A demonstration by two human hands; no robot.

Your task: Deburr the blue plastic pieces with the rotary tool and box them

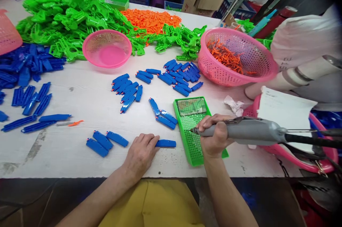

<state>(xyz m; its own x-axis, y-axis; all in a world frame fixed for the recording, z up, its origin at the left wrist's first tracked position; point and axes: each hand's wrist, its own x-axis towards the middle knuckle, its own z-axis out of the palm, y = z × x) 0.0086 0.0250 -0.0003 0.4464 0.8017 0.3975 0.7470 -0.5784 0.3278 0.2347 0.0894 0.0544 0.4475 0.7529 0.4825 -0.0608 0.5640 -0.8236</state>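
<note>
My right hand is wrapped round a grey electric screwdriver, which lies nearly level with its tip pointing left. That tip is over a shallow green plastic basket, where small dark bits and a worn patterned block can be seen. My left hand rests on the table with fingers together, gripping the left end of a blue plastic toy part; its fingertips partly hide that end. Three similar blue parts lie left of this hand. More blue parts are spread beyond it.
A heap of green toy-gun shells and orange pieces covers the table's far side. Pink baskets stand among them; the right one holds orange pieces. A loose spring lies at left. Black cable trails right.
</note>
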